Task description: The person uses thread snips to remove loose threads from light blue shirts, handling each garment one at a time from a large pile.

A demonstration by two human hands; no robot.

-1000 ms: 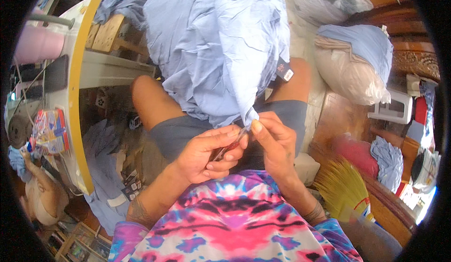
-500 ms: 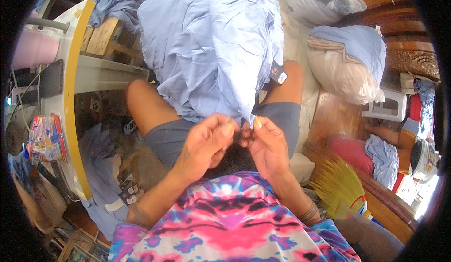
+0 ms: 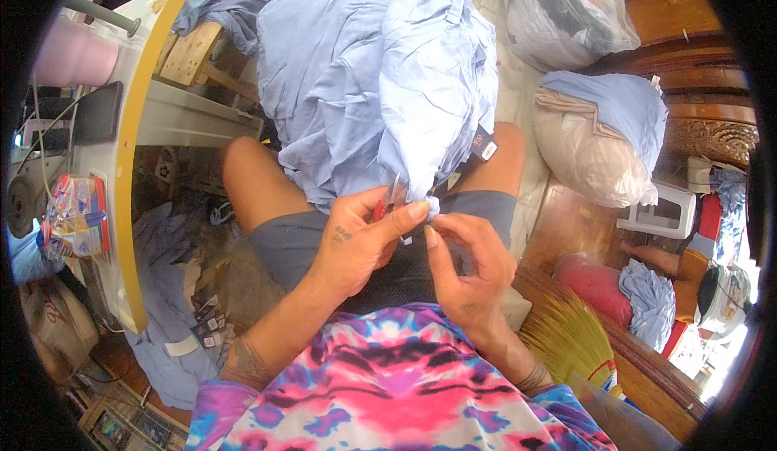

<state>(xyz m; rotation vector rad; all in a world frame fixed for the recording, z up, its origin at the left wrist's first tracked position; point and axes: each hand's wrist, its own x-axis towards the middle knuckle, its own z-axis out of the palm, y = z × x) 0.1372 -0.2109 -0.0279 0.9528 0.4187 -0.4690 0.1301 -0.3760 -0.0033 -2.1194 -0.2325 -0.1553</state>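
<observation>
On the lap | left hand [image 3: 356, 237] grips small red-handled snips [image 3: 385, 202], blades toward 12 o'clock | right hand [image 3: 469, 261] pinches light-blue garment [image 3: 380, 79] edge, touching at 3 o'clock

Directly beyond the fingers [image 3: 417, 208], a heaped pile of crumpled pale blue cloth [image 3: 372, 79] blocks the way; open lap lies just below them, while the yellow-edged white worktop [image 3: 121, 168] walls off the left.
</observation>
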